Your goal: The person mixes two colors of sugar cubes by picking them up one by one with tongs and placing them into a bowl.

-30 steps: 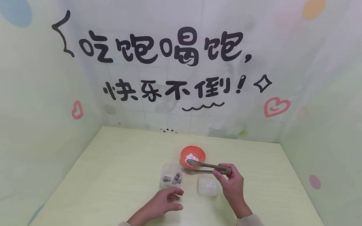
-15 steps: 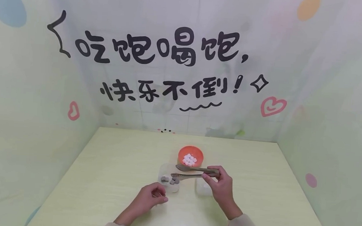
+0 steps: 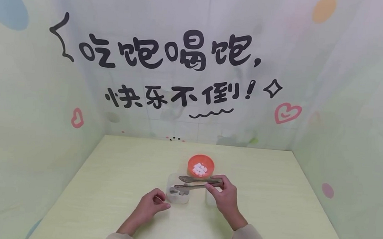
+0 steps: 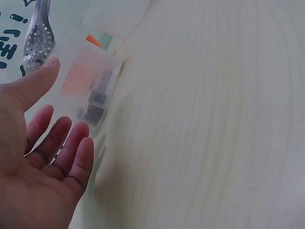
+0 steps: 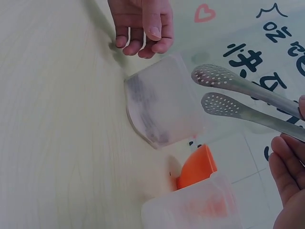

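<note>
Pinching the spread tongs (image 3: 194, 187) by their back end, the right hand (image 3: 227, 200) aims them toward the table's (image 3: 258, 168) left edge, tips above the mid-table box (image 3: 177, 200) of dark cubes (image 3: 172, 191), nearest the loosely curled, empty left hand (image 3: 148, 205).

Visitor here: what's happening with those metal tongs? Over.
Right hand holds perforated metal tongs, tips parted, above translucent plastic box with dark cubes. Left hand empty, beside box. White cubes in round orange bowl. No obstruction visible.
</note>
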`<state>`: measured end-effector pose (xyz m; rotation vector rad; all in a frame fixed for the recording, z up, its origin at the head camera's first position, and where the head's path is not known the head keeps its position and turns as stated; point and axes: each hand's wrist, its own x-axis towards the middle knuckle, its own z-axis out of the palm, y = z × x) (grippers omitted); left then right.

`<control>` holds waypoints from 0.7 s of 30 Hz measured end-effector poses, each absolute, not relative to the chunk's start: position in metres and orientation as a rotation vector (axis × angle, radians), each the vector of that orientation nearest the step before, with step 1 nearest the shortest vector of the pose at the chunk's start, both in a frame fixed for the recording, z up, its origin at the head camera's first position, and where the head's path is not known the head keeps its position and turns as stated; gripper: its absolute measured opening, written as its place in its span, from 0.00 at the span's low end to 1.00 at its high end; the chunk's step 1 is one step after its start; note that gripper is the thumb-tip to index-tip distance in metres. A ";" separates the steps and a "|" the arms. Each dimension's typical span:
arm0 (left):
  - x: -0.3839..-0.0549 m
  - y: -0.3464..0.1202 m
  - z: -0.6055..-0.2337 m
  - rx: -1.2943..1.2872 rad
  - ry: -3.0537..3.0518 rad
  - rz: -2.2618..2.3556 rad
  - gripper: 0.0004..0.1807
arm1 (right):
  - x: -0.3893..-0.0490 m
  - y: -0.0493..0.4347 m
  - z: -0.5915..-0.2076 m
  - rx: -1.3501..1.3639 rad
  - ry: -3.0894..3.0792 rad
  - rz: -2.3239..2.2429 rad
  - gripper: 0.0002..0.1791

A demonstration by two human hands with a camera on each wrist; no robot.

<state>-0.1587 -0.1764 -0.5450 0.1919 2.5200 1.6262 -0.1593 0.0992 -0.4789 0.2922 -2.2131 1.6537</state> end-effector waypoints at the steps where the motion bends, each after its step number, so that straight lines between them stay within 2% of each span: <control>1: -0.159 -0.177 -0.545 0.164 2.522 1.644 0.19 | -0.162 0.098 -0.483 0.287 -2.224 1.647 0.16; 8: -0.163 -0.176 -0.544 0.088 2.543 1.721 0.24 | -0.172 0.093 -0.504 0.318 -2.262 1.654 0.14; 21: -0.178 -0.172 -0.552 0.131 2.566 1.743 0.41 | -0.176 0.085 -0.508 0.356 -2.345 1.617 0.13</control>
